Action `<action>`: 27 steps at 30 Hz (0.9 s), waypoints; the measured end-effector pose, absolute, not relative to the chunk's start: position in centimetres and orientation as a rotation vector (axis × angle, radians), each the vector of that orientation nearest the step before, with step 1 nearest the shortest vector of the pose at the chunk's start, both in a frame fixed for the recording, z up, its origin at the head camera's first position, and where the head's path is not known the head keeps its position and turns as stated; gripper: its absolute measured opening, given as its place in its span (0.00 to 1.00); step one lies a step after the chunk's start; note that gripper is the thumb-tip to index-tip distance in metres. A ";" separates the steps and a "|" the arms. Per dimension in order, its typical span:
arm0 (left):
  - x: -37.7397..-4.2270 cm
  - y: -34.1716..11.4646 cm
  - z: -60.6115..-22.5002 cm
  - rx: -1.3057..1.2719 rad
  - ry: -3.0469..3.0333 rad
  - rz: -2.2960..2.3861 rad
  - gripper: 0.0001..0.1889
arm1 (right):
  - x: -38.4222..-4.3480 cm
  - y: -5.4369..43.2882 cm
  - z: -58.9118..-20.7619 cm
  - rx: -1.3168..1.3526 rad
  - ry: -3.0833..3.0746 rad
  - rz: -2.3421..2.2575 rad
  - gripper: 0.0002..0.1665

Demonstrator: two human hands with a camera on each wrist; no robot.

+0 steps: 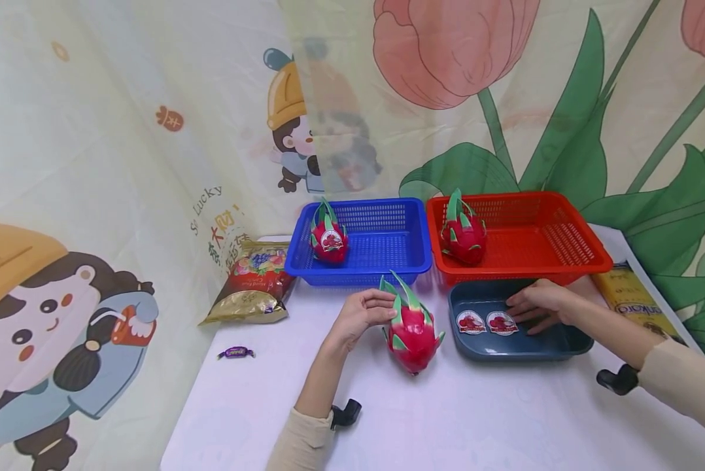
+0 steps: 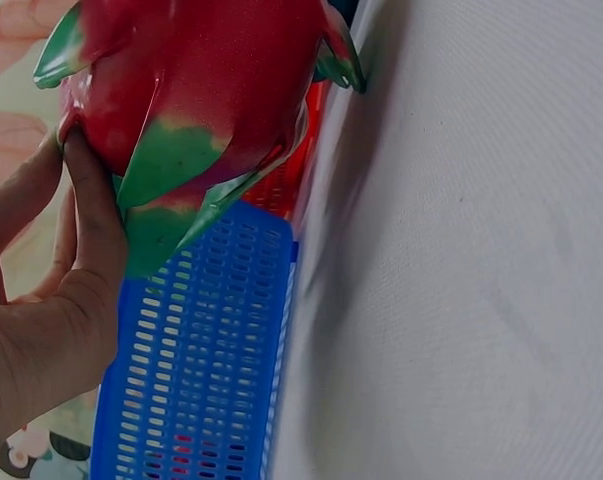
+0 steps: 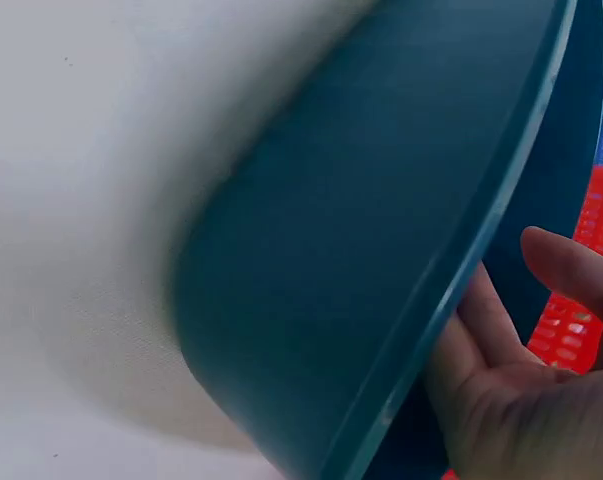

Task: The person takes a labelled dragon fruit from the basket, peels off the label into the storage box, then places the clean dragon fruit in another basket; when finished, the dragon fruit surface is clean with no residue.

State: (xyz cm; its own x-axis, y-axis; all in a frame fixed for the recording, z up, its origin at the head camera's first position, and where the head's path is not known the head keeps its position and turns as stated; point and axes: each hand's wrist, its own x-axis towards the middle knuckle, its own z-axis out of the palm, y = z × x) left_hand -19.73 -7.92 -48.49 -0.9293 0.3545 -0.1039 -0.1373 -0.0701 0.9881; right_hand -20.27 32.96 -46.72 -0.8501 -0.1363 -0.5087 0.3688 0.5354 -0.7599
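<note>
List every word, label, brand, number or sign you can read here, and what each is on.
"Lucky", after a short word: wall cloth
"大财", probably: same cloth; nearby characters unclear
"Mixed Fruit", probably: red-and-gold bag; other print too small
"ankara", letters uncertain: yellow package
Too small to read: round stickers in the dark tray, the badge on the blue basket's dragon fruit, purple wrapper

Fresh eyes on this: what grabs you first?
The bright pink-red dragon fruit, pinched by the left hand, left of the dark tray in the head view. Next, the blue basket and red basket side by side behind, each with a similar fruit at its left end. Then the right hand inside the tray, near two round stickers.
</note>
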 end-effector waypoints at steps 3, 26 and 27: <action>-19.7 -8.0 -48.5 0.235 1.863 2.069 0.18 | -19.9 32.7 -46.7 0.174 2.322 -1.220 0.30; -19.6 -8.1 -48.6 0.253 1.851 2.080 0.19 | -19.3 32.6 -46.5 0.141 2.425 -1.241 0.28; -19.6 -8.0 -48.6 0.255 1.852 2.081 0.19 | -19.3 32.6 -46.2 0.123 2.412 -1.258 0.27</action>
State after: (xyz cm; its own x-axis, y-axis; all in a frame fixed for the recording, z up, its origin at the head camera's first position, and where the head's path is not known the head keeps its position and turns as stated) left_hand -19.64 -8.05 -48.59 -0.9250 0.3686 -0.0918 -0.1340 -0.0904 0.9869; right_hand -19.26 32.57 -46.24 -0.9098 -0.1112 -0.3998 0.2642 0.5877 -0.7647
